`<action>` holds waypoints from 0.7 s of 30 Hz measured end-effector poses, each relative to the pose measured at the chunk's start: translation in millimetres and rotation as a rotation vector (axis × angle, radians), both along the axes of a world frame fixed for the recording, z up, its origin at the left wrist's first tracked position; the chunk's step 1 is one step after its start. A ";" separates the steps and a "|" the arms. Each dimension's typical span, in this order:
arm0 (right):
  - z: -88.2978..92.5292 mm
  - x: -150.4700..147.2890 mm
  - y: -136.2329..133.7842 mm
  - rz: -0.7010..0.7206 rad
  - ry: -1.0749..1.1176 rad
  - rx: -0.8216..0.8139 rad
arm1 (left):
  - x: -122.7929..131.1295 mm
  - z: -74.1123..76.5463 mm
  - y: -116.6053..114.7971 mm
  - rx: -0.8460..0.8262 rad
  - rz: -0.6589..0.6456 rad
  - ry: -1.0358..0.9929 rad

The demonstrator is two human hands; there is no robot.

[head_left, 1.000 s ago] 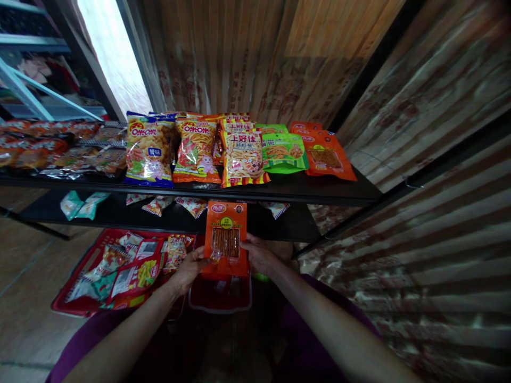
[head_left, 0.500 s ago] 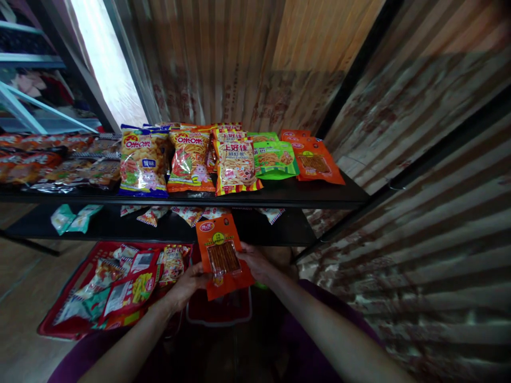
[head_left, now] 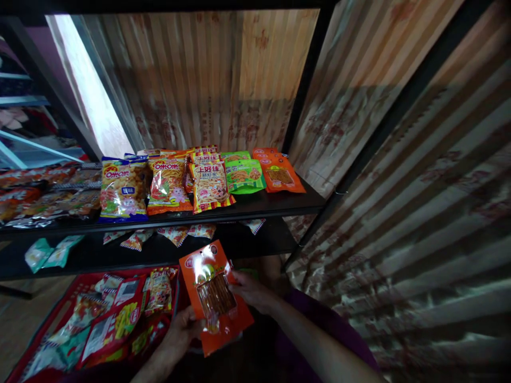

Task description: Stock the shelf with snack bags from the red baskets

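Observation:
Between my two hands is an orange snack packet (head_left: 217, 298) with a clear window showing brown sticks inside. My left hand (head_left: 181, 332) grips its lower left edge, thumb on the front. My right hand (head_left: 251, 290) holds the right edge, with its fingers partly hidden behind. The packet tilts slightly, in front of and below the black shelf (head_left: 255, 205). On that shelf's right end lie similar orange packets (head_left: 279, 173), beside green snack bags (head_left: 245, 175). Yellow-and-red snack bags (head_left: 211, 183) stand to their left.
A red basket (head_left: 74, 287) of mixed snack packets stands at lower left. Orange (head_left: 170, 183) and blue-edged snack bags (head_left: 123, 189) line the shelf. Small packets (head_left: 138, 239) and teal packets (head_left: 51, 252) lie on the lower shelf. A black post (head_left: 319, 229) and corrugated wall (head_left: 399, 213) bound the right.
My view has tilted up and turned right, so the shelf sits lower and further left. Both hands keep hold of the orange packet, which appears lower and a little more tilted.

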State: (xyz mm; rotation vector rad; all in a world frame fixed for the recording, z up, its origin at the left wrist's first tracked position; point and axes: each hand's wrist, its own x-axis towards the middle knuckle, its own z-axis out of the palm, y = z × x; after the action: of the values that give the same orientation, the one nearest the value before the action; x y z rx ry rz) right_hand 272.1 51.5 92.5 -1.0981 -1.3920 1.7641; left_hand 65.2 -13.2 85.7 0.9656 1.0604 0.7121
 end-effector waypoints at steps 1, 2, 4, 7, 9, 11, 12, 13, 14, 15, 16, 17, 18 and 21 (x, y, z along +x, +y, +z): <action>9.5 7.3 -4.0 0.026 0.016 0.019 | 5.1 3.9 -3.0 0.027 0.001 0.008; 20.1 15.2 -7.6 0.034 0.027 0.043 | 10.9 10.4 -4.2 0.055 -0.001 0.027; 43.4 32.5 -12.0 -0.023 0.028 0.123 | 25.2 30.8 0.6 0.117 -0.015 0.078; 80.2 61.7 -9.7 -0.219 0.023 0.237 | 56.3 72.0 26.8 0.258 -0.033 0.079; 102.8 82.6 -1.4 -0.369 0.009 0.293 | 84.0 96.9 54.2 0.356 -0.023 0.050; 121.1 104.1 12.4 -0.481 0.021 0.357 | 115.9 115.0 84.6 0.441 -0.009 -0.032; 128.0 114.8 21.4 -0.534 0.029 0.370 | 132.6 121.6 99.7 0.482 -0.004 -0.057; 133.4 125.5 31.8 -0.588 0.023 0.378 | 149.1 127.0 114.1 0.516 0.031 -0.048; 137.4 136.0 43.6 -0.650 0.008 0.392 | 165.0 131.6 127.7 0.541 0.056 -0.017; 140.1 146.4 56.5 -0.711 -0.019 0.415 | 179.9 135.6 140.4 0.580 0.088 0.040; 141.8 156.3 70.5 -0.765 -0.054 0.446 | 193.5 139.4 152.1 0.598 0.103 0.057; 142.9 165.7 85.0 -0.811 -0.091 0.483 | 205.5 143.2 162.8 0.617 0.126 0.081; 143.7 174.5 99.7 -0.844 -0.132 0.520 | 215.7 146.9 172.8 0.640 0.158 0.141; 146.1 195.0 140.6 -0.886 -0.259 0.571 | 237.3 156.7 199.0 0.718 0.244 0.392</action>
State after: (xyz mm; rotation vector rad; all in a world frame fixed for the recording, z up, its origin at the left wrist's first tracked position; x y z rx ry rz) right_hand 467.2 192.2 238.6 -1.3361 -1.1529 0.5692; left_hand 302.5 185.8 242.5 1.6558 1.3062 1.1789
